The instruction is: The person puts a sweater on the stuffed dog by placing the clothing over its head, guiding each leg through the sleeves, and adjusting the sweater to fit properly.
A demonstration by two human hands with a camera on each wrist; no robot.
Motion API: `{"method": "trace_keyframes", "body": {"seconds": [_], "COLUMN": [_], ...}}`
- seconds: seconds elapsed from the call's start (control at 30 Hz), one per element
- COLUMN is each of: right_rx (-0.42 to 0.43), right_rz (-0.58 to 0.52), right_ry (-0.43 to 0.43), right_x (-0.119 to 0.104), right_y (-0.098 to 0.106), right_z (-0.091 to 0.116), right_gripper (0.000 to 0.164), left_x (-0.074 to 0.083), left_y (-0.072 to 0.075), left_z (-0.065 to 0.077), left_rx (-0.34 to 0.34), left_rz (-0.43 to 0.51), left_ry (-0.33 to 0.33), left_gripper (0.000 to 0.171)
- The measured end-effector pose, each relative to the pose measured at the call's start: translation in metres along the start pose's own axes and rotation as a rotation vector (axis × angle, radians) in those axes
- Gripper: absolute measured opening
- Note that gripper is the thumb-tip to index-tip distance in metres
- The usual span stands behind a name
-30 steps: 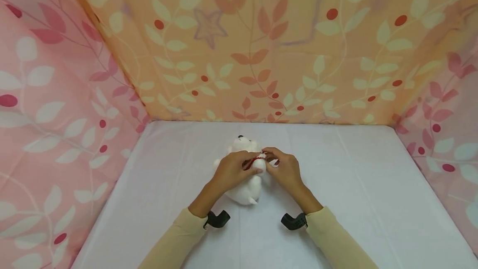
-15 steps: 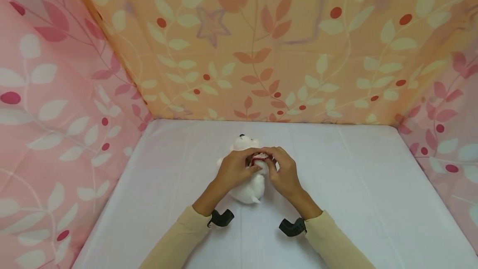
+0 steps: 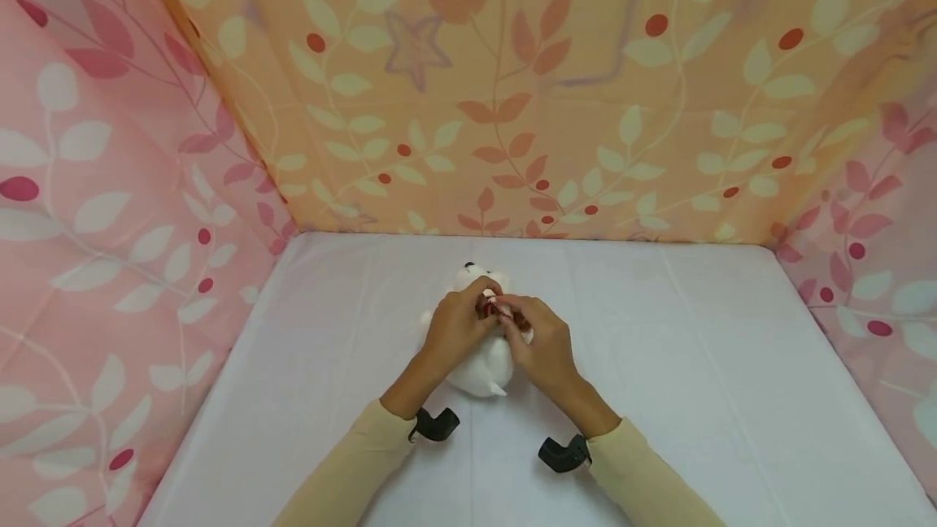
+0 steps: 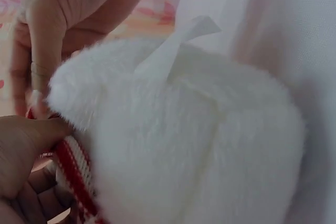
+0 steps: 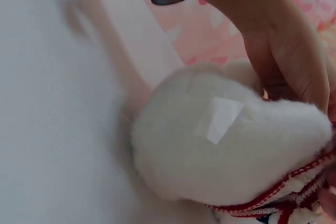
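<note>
Head view, nearest first: pale sleeves (image 3: 347,466) with black wrist devices (image 3: 437,424). Beyond them, the left hand (image 3: 455,328) and right hand (image 3: 547,346), fingers bent and drawn together, pinch a red-and-white knitted piece (image 4: 79,171) on a white plush toy (image 3: 479,374). It lies between the desk (image 3: 681,364)'s side edges, slightly left of middle, black nose (image 3: 470,264) towards the far edge, beneath a leaf-patterned curtain (image 3: 505,161).

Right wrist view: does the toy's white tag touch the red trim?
No, part of the white toy shows between the tag and the red trim.
</note>
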State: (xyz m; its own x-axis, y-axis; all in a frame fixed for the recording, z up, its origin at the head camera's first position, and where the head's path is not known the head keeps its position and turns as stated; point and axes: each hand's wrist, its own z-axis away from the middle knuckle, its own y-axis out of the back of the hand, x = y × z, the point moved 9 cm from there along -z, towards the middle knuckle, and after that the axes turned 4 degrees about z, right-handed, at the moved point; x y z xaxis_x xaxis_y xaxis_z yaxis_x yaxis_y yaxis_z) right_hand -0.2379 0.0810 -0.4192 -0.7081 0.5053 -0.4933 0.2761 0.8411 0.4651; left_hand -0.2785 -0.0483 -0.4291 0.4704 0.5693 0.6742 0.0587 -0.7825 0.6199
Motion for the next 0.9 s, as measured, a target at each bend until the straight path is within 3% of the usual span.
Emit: {"method": "trace_keyframes", "body": {"seconds": [0.13, 0.4, 0.6, 0.9], "right_rx": [0.099, 0.121, 0.122, 0.096], "right_rz": [0.094, 0.276, 0.274, 0.239], "right_ry": [-0.147, -0.280, -0.315, -0.398], "right_x": [0.015, 0.023, 0.025, 0.038], "right_y": [0.007, -0.003, -0.006, -0.009], "right_z": [0.004, 0.003, -0.004, 0.001], "right_gripper": [0.051, 0.065, 0.070, 0.083], "left_x": [-0.002, 0.005, 0.010, 0.002], "left_y": [0.004, 0.007, 0.018, 0.028], "left_z": [0.004, 0.011, 0.016, 0.021], "left_rx": [0.020, 0.022, 0.096, 0.104], "left_rz": [0.048, 0.081, 0.014, -0.038], "left_ry": [-0.008, -0.041, -0.097, -0.090], "left_gripper": [0.026, 0.031, 0.027, 0.025]}}
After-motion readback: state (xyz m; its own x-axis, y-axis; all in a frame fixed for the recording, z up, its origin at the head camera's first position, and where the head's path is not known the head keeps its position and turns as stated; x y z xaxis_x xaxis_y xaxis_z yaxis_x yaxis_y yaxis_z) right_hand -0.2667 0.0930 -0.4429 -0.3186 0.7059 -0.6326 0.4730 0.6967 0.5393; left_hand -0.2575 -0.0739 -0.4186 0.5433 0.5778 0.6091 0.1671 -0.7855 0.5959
